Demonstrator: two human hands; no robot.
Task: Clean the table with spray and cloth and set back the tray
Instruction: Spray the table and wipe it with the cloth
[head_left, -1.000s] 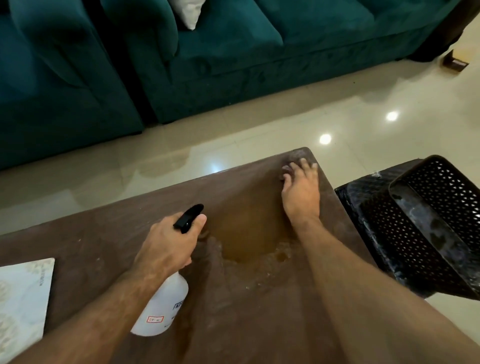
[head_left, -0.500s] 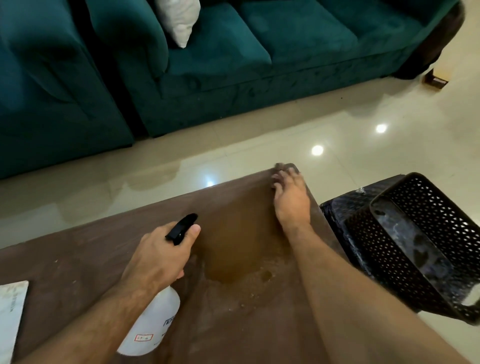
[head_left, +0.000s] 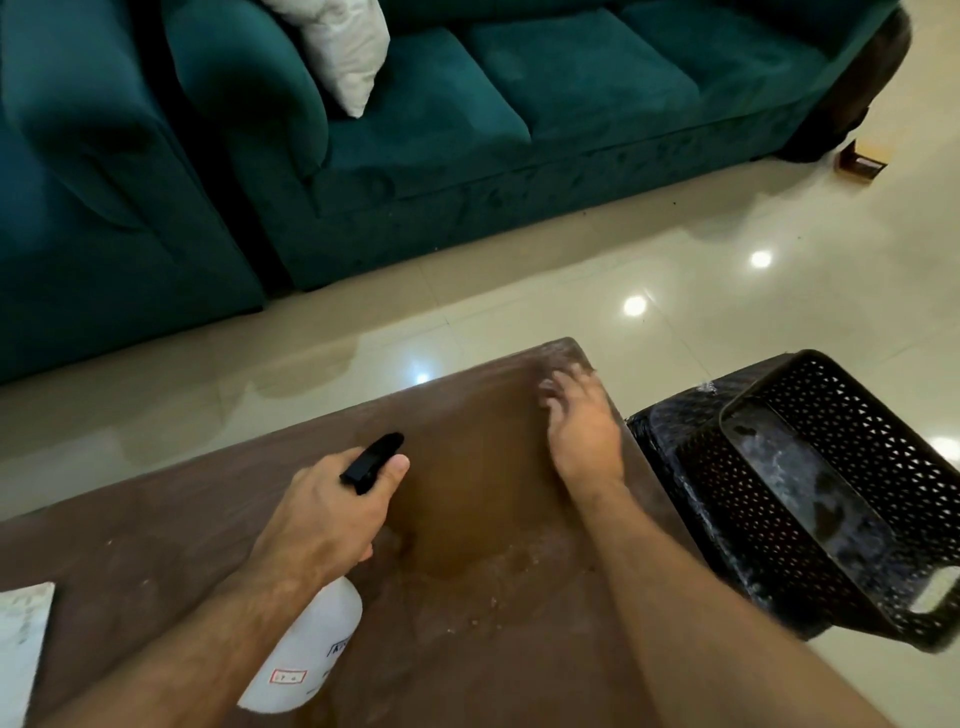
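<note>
My left hand (head_left: 322, 514) grips a white spray bottle (head_left: 306, 660) by its black trigger head, the nozzle aimed across the brown table (head_left: 156, 561). My right hand (head_left: 582, 431) lies flat with fingers spread near the table's far right corner, blurred by motion. I cannot tell whether a cloth lies under it. A darker wet patch (head_left: 478, 493) spreads between the two hands, with droplets along its near edge. A pale marbled tray (head_left: 21, 644) shows at the table's left edge, cut off by the frame.
A black perforated basket (head_left: 831, 493) stands on a dark stool just off the table's right edge. Glossy cream floor tiles (head_left: 675, 234) lie beyond the table. A teal sofa (head_left: 519, 104) with a white pillow (head_left: 343, 47) fills the back.
My right hand has slid a little back from the table's far corner toward me. The left hand keeps its hold on the bottle. The view has tilted upward.
</note>
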